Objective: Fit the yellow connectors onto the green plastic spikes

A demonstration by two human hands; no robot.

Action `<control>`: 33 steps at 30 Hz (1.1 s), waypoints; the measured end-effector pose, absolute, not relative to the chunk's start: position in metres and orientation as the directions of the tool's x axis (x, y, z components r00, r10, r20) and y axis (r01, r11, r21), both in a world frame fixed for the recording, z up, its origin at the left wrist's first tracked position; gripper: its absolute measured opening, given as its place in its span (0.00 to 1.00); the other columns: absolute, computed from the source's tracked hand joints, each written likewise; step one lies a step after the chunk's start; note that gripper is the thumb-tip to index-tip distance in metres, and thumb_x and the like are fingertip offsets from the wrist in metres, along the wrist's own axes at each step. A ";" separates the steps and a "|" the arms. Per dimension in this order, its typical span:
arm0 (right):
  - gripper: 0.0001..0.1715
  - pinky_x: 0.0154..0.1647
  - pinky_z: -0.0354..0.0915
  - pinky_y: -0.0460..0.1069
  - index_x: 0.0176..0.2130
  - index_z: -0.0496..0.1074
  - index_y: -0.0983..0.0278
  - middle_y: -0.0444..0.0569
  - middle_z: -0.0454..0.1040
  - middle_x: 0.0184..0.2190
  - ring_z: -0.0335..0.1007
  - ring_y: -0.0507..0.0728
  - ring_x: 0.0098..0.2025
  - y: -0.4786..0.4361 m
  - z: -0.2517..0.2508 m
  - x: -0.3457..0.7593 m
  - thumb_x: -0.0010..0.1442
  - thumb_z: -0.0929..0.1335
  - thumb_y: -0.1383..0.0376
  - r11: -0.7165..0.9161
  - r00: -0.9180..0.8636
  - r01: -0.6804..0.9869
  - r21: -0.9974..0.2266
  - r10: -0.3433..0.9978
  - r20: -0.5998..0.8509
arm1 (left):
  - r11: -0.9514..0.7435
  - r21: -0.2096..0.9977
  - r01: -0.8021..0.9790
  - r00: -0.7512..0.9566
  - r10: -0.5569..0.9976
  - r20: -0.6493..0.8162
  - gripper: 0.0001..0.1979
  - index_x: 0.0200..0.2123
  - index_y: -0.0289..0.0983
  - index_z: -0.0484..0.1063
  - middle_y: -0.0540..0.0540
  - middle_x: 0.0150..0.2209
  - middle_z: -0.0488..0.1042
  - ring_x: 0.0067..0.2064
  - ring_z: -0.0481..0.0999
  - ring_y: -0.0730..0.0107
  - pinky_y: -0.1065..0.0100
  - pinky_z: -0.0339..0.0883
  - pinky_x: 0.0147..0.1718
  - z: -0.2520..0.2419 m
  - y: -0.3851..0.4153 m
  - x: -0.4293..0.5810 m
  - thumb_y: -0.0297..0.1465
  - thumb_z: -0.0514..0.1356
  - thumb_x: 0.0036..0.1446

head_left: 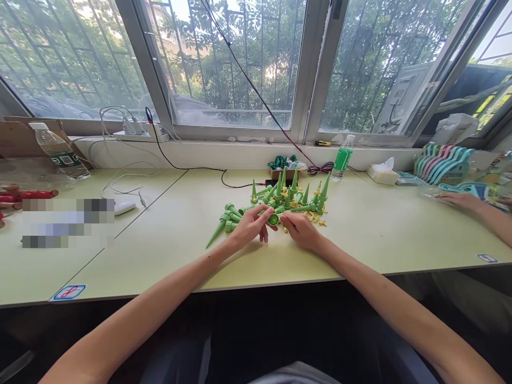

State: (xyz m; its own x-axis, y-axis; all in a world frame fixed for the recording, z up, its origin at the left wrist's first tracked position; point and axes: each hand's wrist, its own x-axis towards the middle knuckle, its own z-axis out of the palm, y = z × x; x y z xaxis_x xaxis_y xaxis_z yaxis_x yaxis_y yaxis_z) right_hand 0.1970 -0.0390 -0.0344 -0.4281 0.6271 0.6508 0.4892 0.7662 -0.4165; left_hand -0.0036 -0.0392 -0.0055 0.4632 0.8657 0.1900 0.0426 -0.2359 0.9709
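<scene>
My left hand (pixel 253 223) is closed around a green plastic plant-watering spike (pixel 273 219), its round open end turned toward me. Close against that end, my right hand (pixel 300 228) is pinched; whatever its fingers hold, if anything, is hidden. Just beyond both hands stands and lies a heap of green spikes (pixel 294 186), several of them point up. Small yellow plastic valve-like pieces (pixel 319 219) are scattered among and in front of them. To the left of my left hand, more green spikes (pixel 218 230) lie on their sides on the pale table (pixel 192 218).
A small box (pixel 280 174) and a green-labelled bottle (pixel 343 158) stand behind the heap. Black cable (pixel 192 167) crosses the table. Tissues (pixel 383 172) and pastel hangers (pixel 444 162) are at right, near another person's hand (pixel 460 201). A water bottle (pixel 60 152) stands at left.
</scene>
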 end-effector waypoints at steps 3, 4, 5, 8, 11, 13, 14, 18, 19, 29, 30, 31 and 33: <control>0.25 0.28 0.53 0.48 0.27 0.56 0.60 0.41 0.60 0.21 0.54 0.51 0.23 -0.039 -0.034 0.197 0.74 0.55 0.54 0.762 -0.427 0.494 -0.418 0.632 0.647 | -0.223 0.974 0.041 0.468 0.866 0.179 0.24 0.43 0.35 0.67 0.44 0.27 0.80 0.16 0.74 0.72 0.74 0.65 0.14 -0.005 -0.039 -0.005 0.52 0.59 0.61; 0.25 0.28 0.53 0.48 0.27 0.56 0.60 0.42 0.60 0.21 0.54 0.51 0.23 -0.039 -0.035 0.197 0.74 0.55 0.54 0.761 -0.425 0.495 -0.418 0.632 0.648 | -0.219 0.975 0.039 0.469 0.866 0.176 0.24 0.43 0.35 0.67 0.44 0.27 0.80 0.16 0.74 0.72 0.74 0.65 0.15 -0.005 -0.039 -0.005 0.52 0.59 0.61; 0.25 0.27 0.53 0.48 0.27 0.56 0.60 0.42 0.60 0.21 0.54 0.51 0.22 -0.039 -0.035 0.197 0.74 0.55 0.54 0.761 -0.422 0.496 -0.418 0.632 0.650 | -0.217 0.976 0.036 0.469 0.866 0.175 0.24 0.43 0.35 0.67 0.44 0.26 0.80 0.16 0.74 0.71 0.73 0.66 0.15 -0.006 -0.039 -0.005 0.52 0.60 0.60; 0.26 0.27 0.53 0.48 0.27 0.56 0.60 0.42 0.60 0.21 0.54 0.51 0.22 -0.038 -0.035 0.197 0.74 0.55 0.53 0.760 -0.418 0.500 -0.416 0.632 0.653 | -0.217 0.976 0.031 0.468 0.866 0.178 0.24 0.45 0.35 0.67 0.45 0.25 0.80 0.17 0.74 0.71 0.73 0.66 0.15 -0.006 -0.039 -0.006 0.50 0.62 0.60; 0.26 0.27 0.53 0.48 0.27 0.55 0.60 0.42 0.60 0.21 0.54 0.51 0.22 -0.038 -0.035 0.197 0.74 0.54 0.52 0.755 -0.420 0.505 -0.418 0.638 0.646 | -0.222 0.975 0.026 0.469 0.864 0.184 0.24 0.46 0.35 0.68 0.46 0.25 0.80 0.17 0.75 0.70 0.73 0.66 0.16 -0.007 -0.038 -0.007 0.50 0.62 0.60; 0.26 0.27 0.53 0.48 0.27 0.55 0.60 0.42 0.60 0.21 0.54 0.51 0.22 -0.038 -0.035 0.197 0.74 0.54 0.52 0.754 -0.419 0.506 -0.420 0.640 0.644 | -0.222 0.975 0.023 0.470 0.863 0.185 0.24 0.46 0.35 0.68 0.46 0.25 0.80 0.18 0.75 0.70 0.73 0.66 0.16 -0.008 -0.038 -0.007 0.49 0.62 0.60; 0.25 0.27 0.53 0.48 0.27 0.55 0.60 0.42 0.60 0.21 0.54 0.51 0.22 -0.038 -0.035 0.197 0.74 0.54 0.52 0.754 -0.420 0.505 -0.419 0.639 0.644 | -0.221 0.975 0.022 0.472 0.862 0.185 0.24 0.46 0.35 0.68 0.46 0.25 0.80 0.18 0.75 0.70 0.73 0.66 0.16 -0.008 -0.038 -0.007 0.49 0.62 0.60; 0.25 0.27 0.53 0.48 0.27 0.55 0.60 0.42 0.60 0.21 0.54 0.52 0.22 -0.038 -0.034 0.198 0.74 0.54 0.53 0.759 -0.428 0.501 -0.417 0.635 0.643 | -0.217 0.976 0.025 0.475 0.861 0.179 0.24 0.46 0.35 0.68 0.45 0.25 0.80 0.18 0.75 0.70 0.73 0.66 0.16 -0.008 -0.039 -0.007 0.49 0.63 0.60; 0.25 0.27 0.52 0.48 0.27 0.55 0.60 0.42 0.61 0.21 0.54 0.52 0.22 -0.038 -0.034 0.198 0.74 0.54 0.53 0.759 -0.429 0.500 -0.416 0.635 0.643 | -0.218 0.976 0.025 0.477 0.860 0.180 0.24 0.46 0.35 0.68 0.46 0.24 0.80 0.18 0.75 0.70 0.74 0.66 0.16 -0.007 -0.039 -0.007 0.49 0.63 0.60; 0.23 0.27 0.51 0.47 0.28 0.55 0.60 0.42 0.60 0.21 0.54 0.51 0.22 -0.039 -0.034 0.197 0.74 0.55 0.55 0.764 -0.419 0.495 -0.414 0.628 0.656 | -0.287 0.958 0.022 0.485 0.841 0.241 0.22 0.46 0.35 0.69 0.52 0.19 0.73 0.19 0.75 0.70 0.74 0.66 0.16 -0.008 -0.040 -0.007 0.48 0.63 0.59; 0.23 0.27 0.51 0.47 0.28 0.55 0.60 0.41 0.60 0.21 0.54 0.51 0.22 -0.039 -0.034 0.197 0.74 0.55 0.55 0.765 -0.419 0.494 -0.413 0.626 0.657 | -0.290 0.957 0.027 0.484 0.841 0.241 0.22 0.46 0.35 0.69 0.52 0.19 0.73 0.19 0.75 0.70 0.74 0.66 0.16 -0.008 -0.040 -0.007 0.48 0.63 0.59; 0.23 0.27 0.51 0.47 0.28 0.54 0.60 0.41 0.60 0.21 0.53 0.51 0.22 -0.038 -0.034 0.197 0.74 0.55 0.55 0.765 -0.418 0.494 -0.413 0.625 0.659 | -0.293 0.956 0.032 0.483 0.842 0.242 0.22 0.46 0.35 0.69 0.53 0.19 0.73 0.19 0.76 0.69 0.74 0.66 0.16 -0.008 -0.040 -0.007 0.48 0.63 0.59; 0.23 0.27 0.50 0.47 0.28 0.54 0.60 0.41 0.59 0.21 0.53 0.51 0.22 -0.037 -0.035 0.197 0.74 0.55 0.55 0.762 -0.415 0.497 -0.414 0.628 0.658 | -0.301 0.953 0.040 0.483 0.841 0.245 0.23 0.46 0.35 0.69 0.52 0.20 0.73 0.20 0.77 0.69 0.73 0.67 0.17 -0.008 -0.040 -0.007 0.48 0.63 0.60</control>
